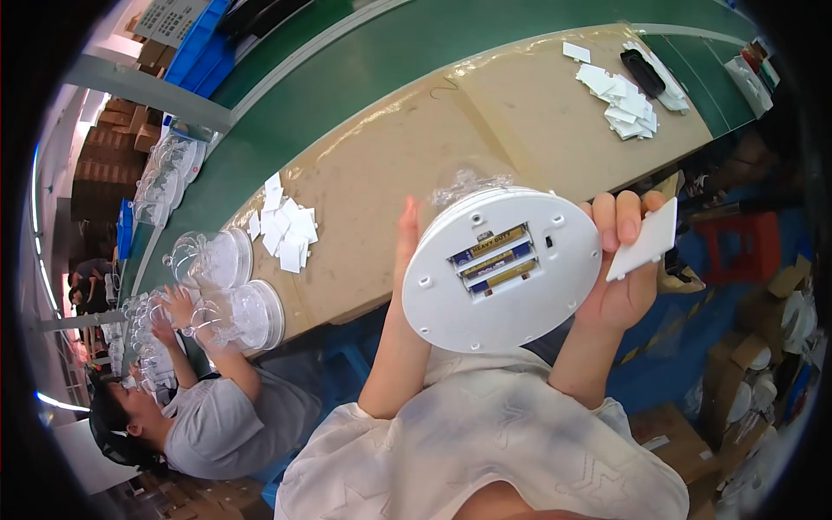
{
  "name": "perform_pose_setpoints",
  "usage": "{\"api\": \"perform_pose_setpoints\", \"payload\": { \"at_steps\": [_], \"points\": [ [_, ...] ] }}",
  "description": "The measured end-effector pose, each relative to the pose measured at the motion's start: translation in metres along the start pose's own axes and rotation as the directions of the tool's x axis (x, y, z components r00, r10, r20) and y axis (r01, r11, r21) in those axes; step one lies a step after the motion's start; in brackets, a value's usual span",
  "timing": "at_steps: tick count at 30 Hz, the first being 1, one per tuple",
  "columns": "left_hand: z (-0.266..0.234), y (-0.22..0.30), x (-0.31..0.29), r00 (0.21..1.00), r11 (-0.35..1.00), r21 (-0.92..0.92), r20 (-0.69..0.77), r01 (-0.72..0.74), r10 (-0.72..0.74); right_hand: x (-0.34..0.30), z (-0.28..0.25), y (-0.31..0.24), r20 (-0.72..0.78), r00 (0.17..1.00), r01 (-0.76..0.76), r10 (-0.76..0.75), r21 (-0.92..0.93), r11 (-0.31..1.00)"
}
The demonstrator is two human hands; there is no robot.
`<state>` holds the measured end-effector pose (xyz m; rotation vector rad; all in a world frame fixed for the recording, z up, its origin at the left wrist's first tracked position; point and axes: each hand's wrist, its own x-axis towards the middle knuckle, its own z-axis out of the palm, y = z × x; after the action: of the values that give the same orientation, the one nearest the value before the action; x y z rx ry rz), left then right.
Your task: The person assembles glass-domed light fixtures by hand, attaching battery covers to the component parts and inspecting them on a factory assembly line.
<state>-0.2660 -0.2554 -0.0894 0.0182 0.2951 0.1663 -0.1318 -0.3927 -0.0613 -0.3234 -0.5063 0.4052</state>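
A round white base (503,316) faces me with its underside. In its uncovered compartment lie three AA-type batteries (498,257). Behind the base a clear plastic dome (468,184) shows in part. My left hand (406,247) holds this domed item at its left side; most of its fingers are hidden behind the base. At the right rim, my right hand (620,290) pinches a flat white battery cover (648,241) between thumb and fingers. That cover is tilted and apart from the compartment; the hand is close against the base's edge.
White covers lie in a left pile (290,232) and a right pile (620,100), beside a black object (642,73), on the cardboard-topped table (390,173). Clear domed items (251,316) stand at the left, where a co-worker's hand (179,308) reaches among them. A green conveyor belt (364,82) runs behind.
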Motion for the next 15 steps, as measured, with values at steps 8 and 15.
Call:
{"api": "perform_pose_setpoints", "payload": {
  "at_steps": [8,15],
  "points": [
    [-0.005,0.011,-0.002,0.994,0.996,-0.081,0.109,0.028,-0.019,0.027,0.029,-0.026,0.406,0.914,0.323,-0.012,-0.707,0.629],
    [-0.005,0.007,0.008,0.995,0.993,0.108,-0.078,-0.049,0.057,0.057,0.048,-0.012,0.593,0.76,0.507,0.266,-0.797,0.329]
  ]
}}
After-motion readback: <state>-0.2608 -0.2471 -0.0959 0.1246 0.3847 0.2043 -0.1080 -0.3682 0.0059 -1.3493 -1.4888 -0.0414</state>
